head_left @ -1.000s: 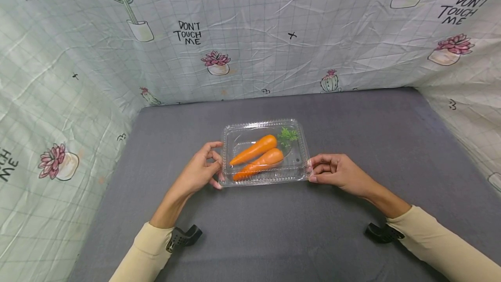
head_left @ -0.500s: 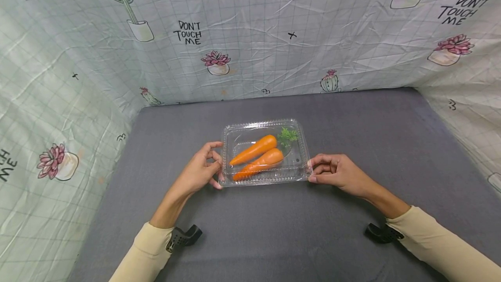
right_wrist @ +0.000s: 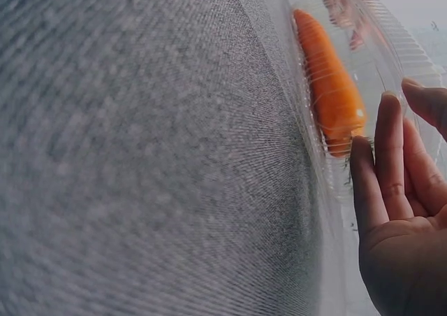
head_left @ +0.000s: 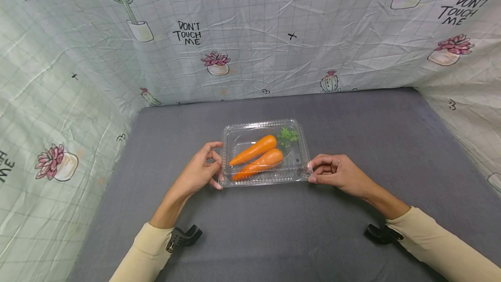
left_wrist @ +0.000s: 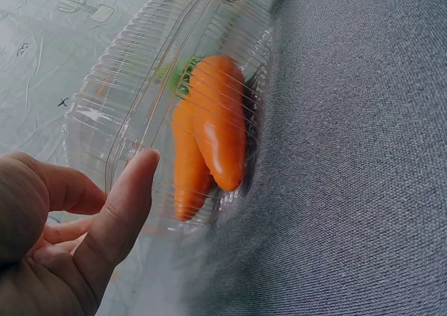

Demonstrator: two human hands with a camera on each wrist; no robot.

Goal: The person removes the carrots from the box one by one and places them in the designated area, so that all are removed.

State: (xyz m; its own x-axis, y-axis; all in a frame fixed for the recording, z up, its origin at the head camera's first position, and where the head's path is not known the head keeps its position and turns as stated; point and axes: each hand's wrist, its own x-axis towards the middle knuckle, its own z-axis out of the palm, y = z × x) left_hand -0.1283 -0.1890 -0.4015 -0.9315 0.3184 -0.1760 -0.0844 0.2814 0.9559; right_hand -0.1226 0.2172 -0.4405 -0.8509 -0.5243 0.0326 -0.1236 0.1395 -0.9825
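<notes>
A closed, clear plastic clamshell container (head_left: 289, 173) stands on the grey tabletop. Inside, an upper carrot (head_left: 256, 149) and a lower carrot (head_left: 260, 164) lie side by side on a slant. Green leafy sprigs (head_left: 287, 135) fill the container's far right corner. My left hand (head_left: 201, 169) pinches the container's left rim; in the left wrist view its thumb (left_wrist: 129, 197) presses the rim's edge. At the near right corner, my right hand (head_left: 334, 171) holds the rim between thumb and fingers. Its fingertips (right_wrist: 390, 106) touch the clear wall in the right wrist view.
Grey cloth covers the table (head_left: 254, 234). Behind it and along both sides hangs a pale printed curtain (head_left: 258, 34) with cactus drawings. A black wrist mount (head_left: 185, 235) sits at the left cuff, and another mount (head_left: 383, 233) at the right.
</notes>
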